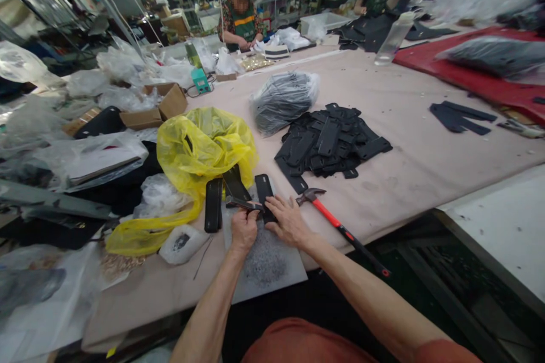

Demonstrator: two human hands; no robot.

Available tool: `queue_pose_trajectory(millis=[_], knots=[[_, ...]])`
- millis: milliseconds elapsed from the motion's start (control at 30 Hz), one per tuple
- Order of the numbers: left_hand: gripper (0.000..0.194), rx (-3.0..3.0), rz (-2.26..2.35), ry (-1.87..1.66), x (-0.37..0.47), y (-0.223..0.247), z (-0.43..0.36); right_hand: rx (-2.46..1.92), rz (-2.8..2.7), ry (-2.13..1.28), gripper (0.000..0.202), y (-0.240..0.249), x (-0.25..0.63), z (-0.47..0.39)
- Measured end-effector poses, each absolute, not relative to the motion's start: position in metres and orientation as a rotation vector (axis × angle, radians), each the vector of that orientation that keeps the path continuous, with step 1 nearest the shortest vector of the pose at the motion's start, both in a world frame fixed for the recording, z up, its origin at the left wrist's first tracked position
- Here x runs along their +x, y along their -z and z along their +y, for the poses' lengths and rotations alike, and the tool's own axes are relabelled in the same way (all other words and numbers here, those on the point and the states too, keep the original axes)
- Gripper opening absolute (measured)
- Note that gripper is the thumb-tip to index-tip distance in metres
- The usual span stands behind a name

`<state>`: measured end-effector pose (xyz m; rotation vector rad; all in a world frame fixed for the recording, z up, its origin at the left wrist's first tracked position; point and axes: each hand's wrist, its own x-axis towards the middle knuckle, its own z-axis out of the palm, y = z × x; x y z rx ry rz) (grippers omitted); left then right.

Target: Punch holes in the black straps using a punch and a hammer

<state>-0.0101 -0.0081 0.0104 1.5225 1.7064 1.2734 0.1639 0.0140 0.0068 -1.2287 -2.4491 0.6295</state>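
My left hand (244,231) is closed, thumb and fingers pinching a narrow dark strip (238,202) seen nearly edge-on. My right hand (288,220) lies with fingers spread over the lower part of a flat black strip (263,184) that has a small slot near its top. Under both hands is a pale, scuffed board (251,289). More black strips (213,204) lie left of the hands, by the mouth of a yellow plastic bag (204,147). A claw hammer (332,215) with a red and black handle rests just right of my right hand.
Beyond the hammer is a heap of black strips (327,139), with a clear bag of dark pieces (285,99) behind it. A thin metal rod (202,258) lies at left. A bottle (394,39) stands farther back. Co-workers (242,17) sit across the table.
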Motion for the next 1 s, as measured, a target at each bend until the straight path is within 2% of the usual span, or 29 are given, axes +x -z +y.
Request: queue_pose_trajectory(millis=[133, 267, 500, 667, 1000], knots=[[0.018, 1.531, 1.65, -1.258, -0.005, -0.004, -0.008, -1.183, -2.337, -0.73, 0.069, -0.003, 0.17, 0.03], [0.018, 1.54, 1.637, -1.262, -0.003, -0.002, -0.011, -1.162, -2.277, -0.711, 0.056, 0.003, 0.176, 0.018], [0.018, 1.597, 1.632, -1.256, 0.002, -0.003, -0.008, -1.18, -1.964, -0.756, 0.052, 0.022, 0.173, 0.015], [0.018, 1.615, 1.645, -1.229, 0.003, 0.002, -0.007, -1.157, -1.918, -0.707, 0.043, 0.027, 0.171, 0.014], [0.018, 1.643, 1.673, -1.171, 0.005, 0.002, -0.005, -1.242, -1.843, -0.705, 0.038, 0.028, 0.162, 0.011]])
